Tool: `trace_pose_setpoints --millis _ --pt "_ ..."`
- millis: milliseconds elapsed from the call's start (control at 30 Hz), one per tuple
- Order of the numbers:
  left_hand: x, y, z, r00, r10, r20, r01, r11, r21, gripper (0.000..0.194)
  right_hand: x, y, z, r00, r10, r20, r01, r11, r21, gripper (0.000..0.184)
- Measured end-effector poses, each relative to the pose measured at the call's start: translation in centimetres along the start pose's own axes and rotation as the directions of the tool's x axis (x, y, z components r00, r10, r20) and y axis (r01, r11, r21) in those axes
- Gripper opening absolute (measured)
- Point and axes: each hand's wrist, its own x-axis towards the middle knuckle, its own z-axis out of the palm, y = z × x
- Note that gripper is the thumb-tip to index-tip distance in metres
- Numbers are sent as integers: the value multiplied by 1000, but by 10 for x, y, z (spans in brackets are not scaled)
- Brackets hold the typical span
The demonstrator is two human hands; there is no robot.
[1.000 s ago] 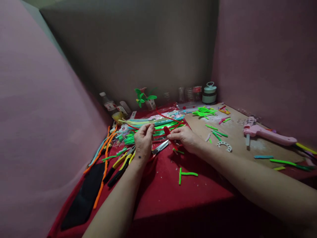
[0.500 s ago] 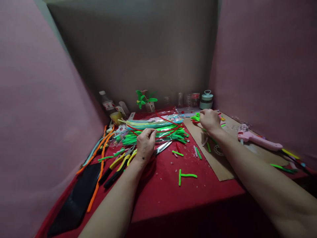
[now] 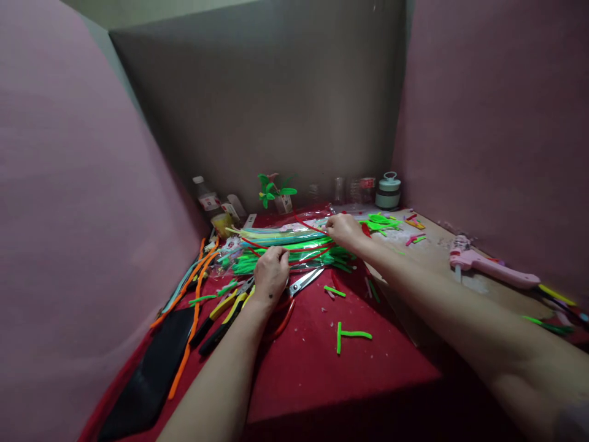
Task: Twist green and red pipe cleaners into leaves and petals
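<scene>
My left hand (image 3: 272,273) is closed in a pinch on a thin red pipe cleaner (image 3: 309,224), which bends in a loop above the bundles. My right hand (image 3: 346,231) is also closed, its fingertips at the bend of that loop; the exact grip is partly hidden. Beneath both hands lie green pipe cleaners (image 3: 246,263) in a clear plastic bag, with pale yellow and blue ones (image 3: 257,235) behind. Scissors (image 3: 307,282) with red handles lie open beside my left wrist. Two yellow-and-black pliers (image 3: 226,310) rest left of it.
Cut green pieces (image 3: 356,334) lie on the red cloth (image 3: 317,387). At right, a cardboard sheet (image 3: 426,279) bears green leaf shapes (image 3: 384,222) and a pink glue gun (image 3: 494,267). Along the back stand a pipe-cleaner plant (image 3: 276,191), bottles (image 3: 206,197) and a mint jar (image 3: 388,191).
My right hand has moved left from the cardboard's far end to the red pipe cleaner loop. My left hand stays closed near the scissors. The camera view has shifted slightly.
</scene>
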Motion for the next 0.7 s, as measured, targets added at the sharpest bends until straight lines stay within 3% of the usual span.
trace_pose_setpoints --millis 233,433,500,567,633,700 --pt "-3 4 -4 999 26 46 -32 988 152 22 19 -24 18 999 18 41 -16 998 -63 30" --pt "-4 5 -5 998 44 44 -50 990 133 22 12 -15 7 999 22 -43 -26 994 -105 30" --pt "-3 5 -4 1000 13 14 -14 999 31 20 5 -7 -2 987 -9 -161 -11 993 -119 28" --pt "-1 6 -3 997 -74 27 78 979 -189 15 -7 1 -12 958 -17 -285 -21 991 -132 28" --pt "-1 10 -4 983 -148 111 181 896 -405 12 -23 8 -20 930 10 -368 -63 989 -133 28" --pt "-1 17 -6 944 -189 270 317 745 -587 15 -40 13 -23 893 -13 -450 -47 991 -122 26"
